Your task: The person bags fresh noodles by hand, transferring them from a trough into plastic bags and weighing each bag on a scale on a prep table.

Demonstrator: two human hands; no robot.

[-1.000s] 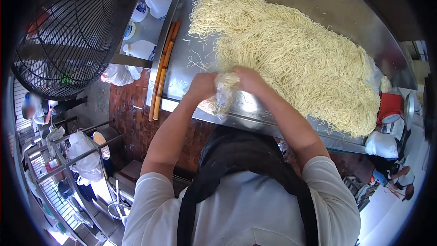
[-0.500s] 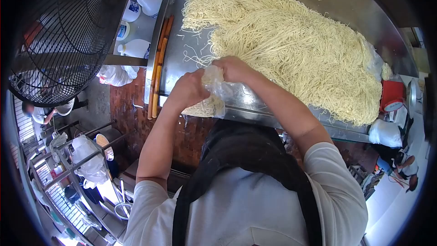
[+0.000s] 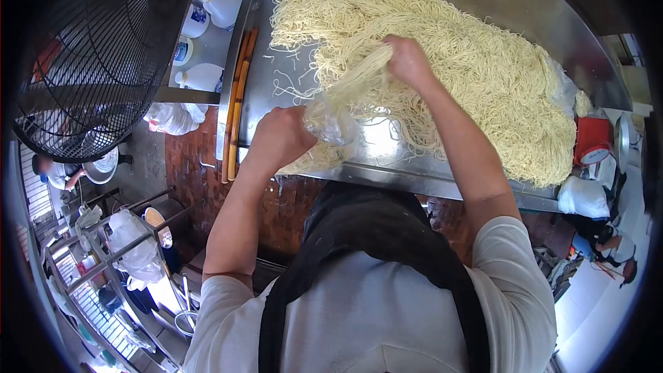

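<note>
A large heap of pale yellow noodles (image 3: 476,76) covers much of the metal worktop (image 3: 266,90). My left hand (image 3: 282,137) is closed on the top of a clear plastic bag (image 3: 335,124), which holds noodles in its lower part near the worktop's front edge. Up and to the right, my right hand (image 3: 409,62) grips a bundle of noodles (image 3: 362,72). This bundle stretches from the right fist down to the mouth of the bag. Loose strands hang over the metal between bag and heap.
Two wooden poles (image 3: 239,107) lie along the worktop's left end. Beyond them are white jugs (image 3: 222,8) on a shelf and a black fan cage (image 3: 90,69). At the right stand a red scale (image 3: 592,139) and a white bag (image 3: 582,197). Another person (image 3: 65,174) is at far left.
My right hand has moved from the bag's mouth up and right to the heap, and now grips a stretched bundle of noodles. The left hand stays at the bag.
</note>
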